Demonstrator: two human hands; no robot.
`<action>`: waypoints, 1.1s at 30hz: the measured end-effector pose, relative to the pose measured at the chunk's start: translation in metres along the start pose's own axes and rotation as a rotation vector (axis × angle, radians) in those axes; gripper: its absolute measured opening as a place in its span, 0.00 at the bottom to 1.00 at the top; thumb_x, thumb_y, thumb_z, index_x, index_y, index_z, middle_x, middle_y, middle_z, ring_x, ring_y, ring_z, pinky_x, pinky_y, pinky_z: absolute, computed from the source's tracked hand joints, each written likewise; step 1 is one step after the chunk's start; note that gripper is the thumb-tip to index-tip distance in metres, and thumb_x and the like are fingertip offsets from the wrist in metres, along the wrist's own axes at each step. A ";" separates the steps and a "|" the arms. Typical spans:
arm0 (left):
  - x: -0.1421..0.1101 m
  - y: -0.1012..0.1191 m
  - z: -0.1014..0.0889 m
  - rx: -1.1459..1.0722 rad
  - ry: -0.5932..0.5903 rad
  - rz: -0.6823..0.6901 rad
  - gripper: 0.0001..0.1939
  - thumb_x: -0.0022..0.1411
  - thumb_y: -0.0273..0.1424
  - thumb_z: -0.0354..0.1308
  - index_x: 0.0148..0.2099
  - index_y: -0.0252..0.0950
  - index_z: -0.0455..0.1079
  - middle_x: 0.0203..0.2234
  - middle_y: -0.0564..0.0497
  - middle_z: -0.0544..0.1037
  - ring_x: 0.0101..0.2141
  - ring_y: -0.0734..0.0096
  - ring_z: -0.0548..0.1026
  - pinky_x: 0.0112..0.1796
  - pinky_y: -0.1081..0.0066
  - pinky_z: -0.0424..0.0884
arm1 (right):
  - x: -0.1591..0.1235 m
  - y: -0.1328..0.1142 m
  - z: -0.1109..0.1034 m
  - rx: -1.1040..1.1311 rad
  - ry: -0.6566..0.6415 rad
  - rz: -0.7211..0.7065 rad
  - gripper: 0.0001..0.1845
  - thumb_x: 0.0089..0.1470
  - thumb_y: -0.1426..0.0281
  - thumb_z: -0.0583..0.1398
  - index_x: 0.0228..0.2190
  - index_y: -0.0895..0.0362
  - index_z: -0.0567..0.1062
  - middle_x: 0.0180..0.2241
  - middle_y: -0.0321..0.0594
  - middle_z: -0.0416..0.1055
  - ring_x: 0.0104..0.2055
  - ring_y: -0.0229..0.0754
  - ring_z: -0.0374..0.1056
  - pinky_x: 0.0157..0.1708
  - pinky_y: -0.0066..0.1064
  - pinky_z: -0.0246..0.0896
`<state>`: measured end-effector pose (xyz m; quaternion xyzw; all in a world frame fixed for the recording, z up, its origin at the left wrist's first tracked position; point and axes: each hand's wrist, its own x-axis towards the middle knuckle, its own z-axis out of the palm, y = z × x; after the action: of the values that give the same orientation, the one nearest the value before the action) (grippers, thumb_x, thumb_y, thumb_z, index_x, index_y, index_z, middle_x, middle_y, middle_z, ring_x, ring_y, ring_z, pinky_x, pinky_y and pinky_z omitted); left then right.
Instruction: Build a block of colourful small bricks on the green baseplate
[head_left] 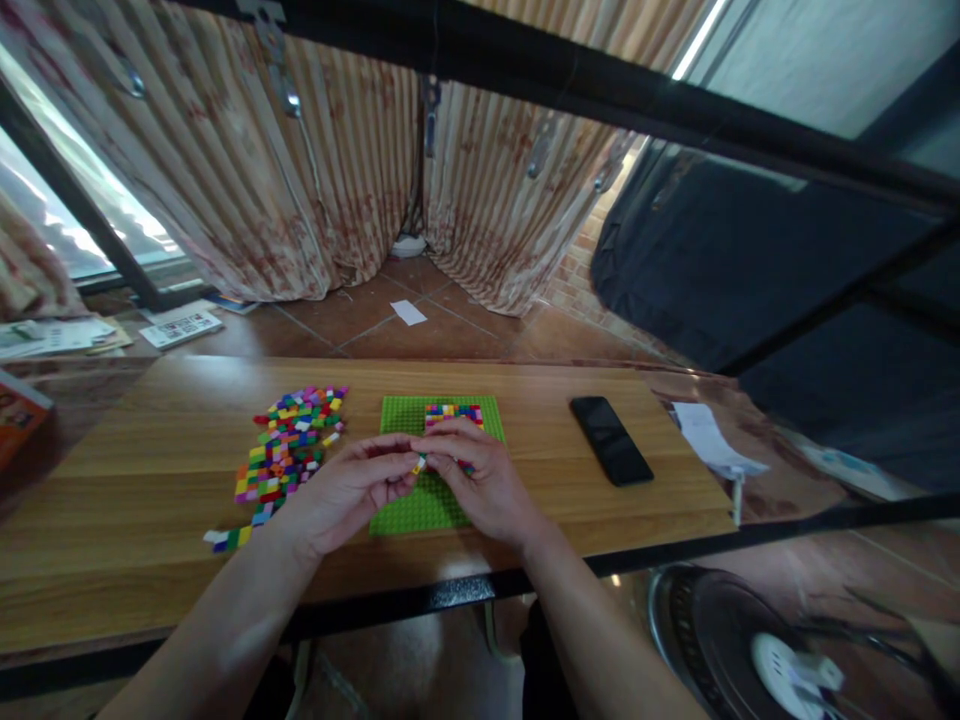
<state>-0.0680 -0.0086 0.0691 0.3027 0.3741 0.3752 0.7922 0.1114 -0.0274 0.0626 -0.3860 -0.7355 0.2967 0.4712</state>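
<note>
Both hands meet over a green baseplate (397, 515) on the wooden table. Between the fingertips of my left hand (364, 485) and my right hand (480, 480) are small toy bricks (419, 464), showing yellow, white and green. Each hand is closed in a pinch on them; my fingers cover part of them. Behind my right hand, a block of multicoloured bricks (454, 411) is built on the baseplate, its near part hidden by that hand. Left of my left hand lies a loose heap of coloured bricks (281, 455).
A short row of joined bricks (229, 539) lies at the near end of the heap. To the right, a black phone (611, 440) rests on the table (540, 400). Curtains (360, 180) hang beyond, and a fan-like round device (735, 640) stands at the lower right.
</note>
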 end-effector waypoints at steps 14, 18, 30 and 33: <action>0.004 0.000 0.004 0.176 0.048 0.018 0.12 0.48 0.29 0.70 0.38 0.34 0.80 0.32 0.49 0.80 0.29 0.77 0.72 0.33 0.74 0.69 | -0.003 0.011 -0.027 -0.124 0.130 0.167 0.05 0.56 0.72 0.61 0.34 0.51 0.78 0.35 0.37 0.73 0.38 0.39 0.70 0.40 0.32 0.67; 0.005 0.002 0.000 0.141 0.117 0.044 0.13 0.46 0.28 0.71 0.37 0.33 0.80 0.27 0.51 0.78 0.29 0.77 0.72 0.32 0.76 0.68 | -0.010 0.027 -0.044 -0.211 0.149 0.237 0.05 0.55 0.72 0.61 0.32 0.52 0.78 0.37 0.38 0.72 0.40 0.40 0.70 0.40 0.33 0.66; 0.007 0.002 0.000 0.175 0.151 0.058 0.13 0.46 0.29 0.70 0.38 0.32 0.79 0.25 0.51 0.77 0.27 0.76 0.72 0.31 0.75 0.68 | -0.010 0.041 -0.033 -0.249 0.136 0.247 0.09 0.49 0.76 0.66 0.30 0.48 0.81 0.43 0.39 0.69 0.49 0.45 0.66 0.53 0.46 0.61; 0.006 0.003 0.001 0.162 0.160 0.059 0.13 0.46 0.28 0.70 0.37 0.33 0.80 0.25 0.51 0.77 0.28 0.76 0.72 0.31 0.75 0.67 | -0.010 0.042 -0.032 -0.219 0.162 0.267 0.09 0.48 0.77 0.66 0.28 0.48 0.81 0.43 0.39 0.68 0.49 0.45 0.65 0.54 0.46 0.60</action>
<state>-0.0653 -0.0021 0.0694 0.3456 0.4561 0.3899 0.7214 0.1551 -0.0110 0.0365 -0.5518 -0.6653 0.2426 0.4405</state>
